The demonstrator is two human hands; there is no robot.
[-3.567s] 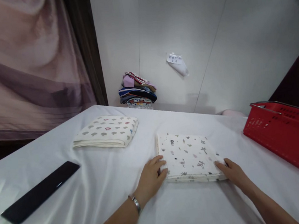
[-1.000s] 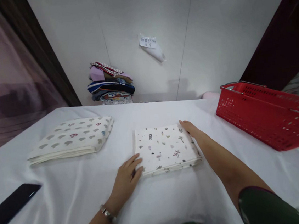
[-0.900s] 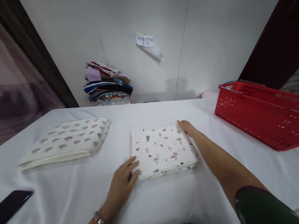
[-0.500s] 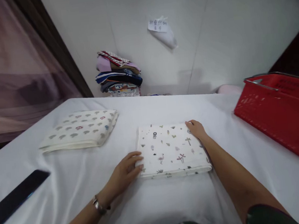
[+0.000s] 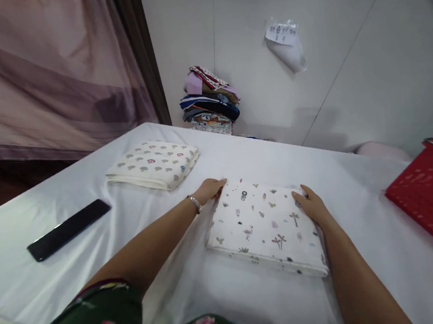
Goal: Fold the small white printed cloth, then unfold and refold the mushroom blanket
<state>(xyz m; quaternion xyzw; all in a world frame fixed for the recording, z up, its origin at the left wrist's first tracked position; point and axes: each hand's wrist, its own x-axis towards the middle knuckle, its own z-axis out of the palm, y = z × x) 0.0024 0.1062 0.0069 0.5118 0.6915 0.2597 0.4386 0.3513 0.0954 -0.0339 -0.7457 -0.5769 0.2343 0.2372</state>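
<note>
A white folded cloth [image 5: 265, 224] printed with small palm trees and a flamingo lies in front of me. My left hand [image 5: 210, 189] is closed on its far left corner, thumb on top and the other fingers partly hidden. At the far right corner, my right hand [image 5: 312, 206] grips the edge, with part of its fingers out of sight under the cloth. A second folded cloth [image 5: 155, 163], cream with grey mushroom-like shapes, sits beyond my left hand, apart from it.
A black flat phone-like slab [image 5: 69, 229] lies at left on the white-covered table [image 5: 144, 283]. The red basket [image 5: 432, 196] stands at right. Behind the table's far edge is a stack of folded fabrics [image 5: 210, 103] by the wall, where a paper note [image 5: 284, 44] hangs.
My left hand has moved from the cloth's near left side to its far left corner and taken hold there. The view has turned left, and the cloth appears tilted.
</note>
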